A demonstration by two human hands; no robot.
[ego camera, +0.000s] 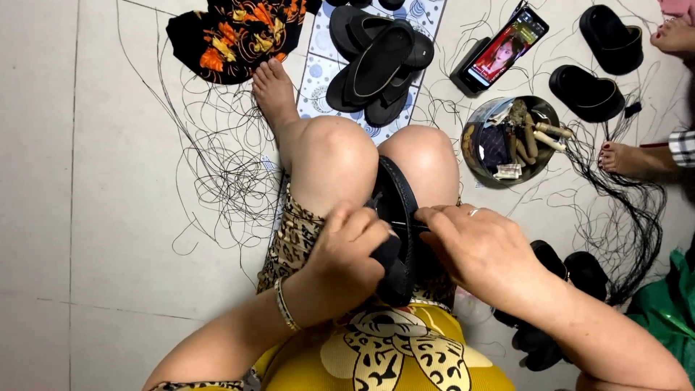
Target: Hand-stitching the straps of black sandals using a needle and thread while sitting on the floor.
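A black sandal (pixel 397 203) stands on edge between my knees. My left hand (pixel 351 253) is closed around its near end and strap. My right hand (pixel 478 246), a ring on one finger, pinches at the sandal's rim from the right; what its fingertips hold is too small to tell. A bracelet sits on my left wrist.
Stacked black sandals (pixel 380 61) lie on a patterned mat ahead. A phone (pixel 507 47) leans at the upper right, near a round tin (pixel 510 137) of tools. More black sandals (pixel 597 65) and loose black thread (pixel 630 210) lie right. Another person's hand (pixel 622 158) rests there.
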